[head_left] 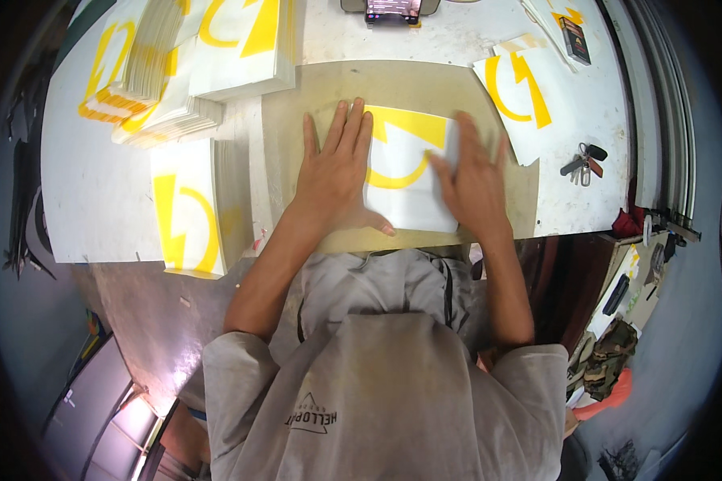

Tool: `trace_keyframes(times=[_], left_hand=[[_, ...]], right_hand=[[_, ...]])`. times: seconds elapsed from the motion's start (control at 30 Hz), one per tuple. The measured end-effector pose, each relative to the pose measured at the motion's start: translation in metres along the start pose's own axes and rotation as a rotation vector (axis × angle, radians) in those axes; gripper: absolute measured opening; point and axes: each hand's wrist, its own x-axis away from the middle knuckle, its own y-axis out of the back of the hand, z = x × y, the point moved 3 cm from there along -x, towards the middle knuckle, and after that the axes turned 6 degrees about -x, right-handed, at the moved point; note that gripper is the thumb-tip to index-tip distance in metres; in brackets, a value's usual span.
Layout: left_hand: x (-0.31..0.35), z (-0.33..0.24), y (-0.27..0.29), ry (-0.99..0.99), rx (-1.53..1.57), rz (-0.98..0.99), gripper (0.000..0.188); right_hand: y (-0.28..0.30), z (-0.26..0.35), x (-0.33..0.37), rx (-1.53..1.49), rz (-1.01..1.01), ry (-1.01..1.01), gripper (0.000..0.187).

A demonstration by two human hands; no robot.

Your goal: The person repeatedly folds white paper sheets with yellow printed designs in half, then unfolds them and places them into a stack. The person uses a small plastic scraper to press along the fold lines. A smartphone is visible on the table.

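A white sheet with yellow print (409, 204), folded or cut to a rectangle, lies flat on a beige mat (425, 84) in front of me. My left hand (329, 180) rests flat along its left edge, fingers spread and the thumb on its lower left corner. Along the right edge is my right hand (475, 180), slightly blurred, its fingers apart and the thumb reaching over the sheet. Neither hand grips anything. Whether the sheet is one layer or several, I cannot tell.
Tall stacks of similar white-and-yellow pieces (234, 200) stand at left, with more stacks (245, 72) behind. Right of the mat lie loose printed sheets (521, 104), a bunch of keys (586, 167) and a small dark box (574, 40). A phone (393, 10) sits at the far edge.
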Motion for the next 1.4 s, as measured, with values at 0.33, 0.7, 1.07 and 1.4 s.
trace_keyframes(times=[0.33,0.7,1.07,1.4], left_hand=[[0.010,0.000,-0.003,0.043,0.013,-0.021,0.172],[0.051,-0.011,-0.019,-0.182,0.101,-0.295,0.073],[0.073,0.009,-0.021,-0.032,0.158,-0.460,0.044],[0.075,-0.011,-0.033,-0.134,0.084,-0.456,0.042]], right_hand=[[-0.014,0.025,0.136,0.061,0.113,-0.087,0.071],[0.011,0.026,0.069,-0.271,-0.109,0.257,0.053],[-0.003,-0.001,0.066,-0.298,-0.242,0.242,0.047],[0.001,0.008,0.065,-0.300,-0.147,0.331,0.044]])
